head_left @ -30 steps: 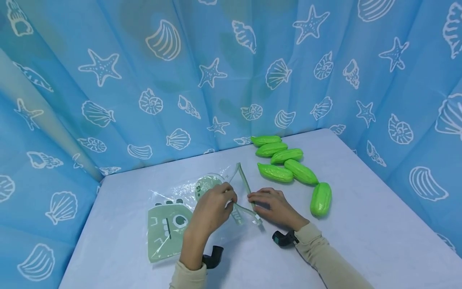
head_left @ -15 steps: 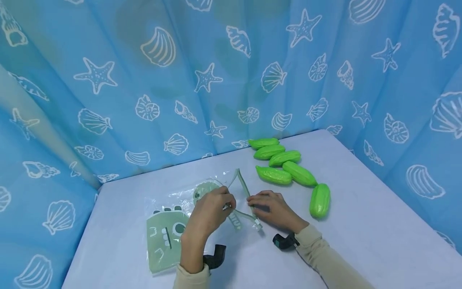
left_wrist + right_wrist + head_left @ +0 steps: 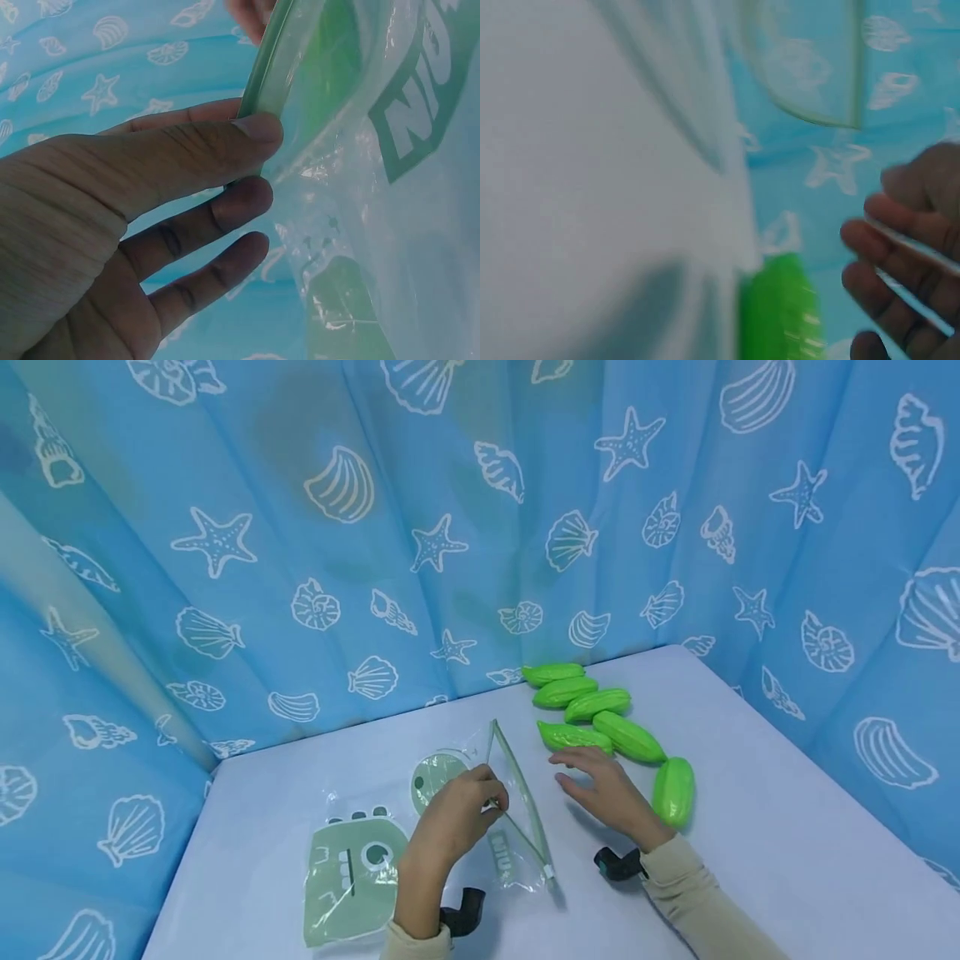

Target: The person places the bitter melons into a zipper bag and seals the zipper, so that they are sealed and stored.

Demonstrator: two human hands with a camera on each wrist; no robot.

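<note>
A clear zip bag (image 3: 450, 814) printed with pale green dinosaur shapes lies on the white table (image 3: 750, 843). My left hand (image 3: 468, 806) pinches the bag's green zip edge (image 3: 517, 793) and holds the mouth up; the left wrist view shows thumb and fingers on that edge (image 3: 262, 112). My right hand (image 3: 600, 785) hovers with loose fingers, holding nothing, between the bag and several green toy gourds (image 3: 607, 727). The nearest gourd (image 3: 672, 789) lies just right of it. The right wrist view is blurred, showing fingers (image 3: 900, 247) and a green gourd (image 3: 780, 315).
Blue curtains (image 3: 337, 527) printed with white shells and starfish close in the table at the back and both sides. The gourds lie in a loose row from the back middle toward the right. Bare tabletop stretches to the right and front.
My right hand has let go of the bag's zip edge and moved right toward the gourds, fingers opening. My left hand keeps its pinch, and the bag mouth now stands narrower.
</note>
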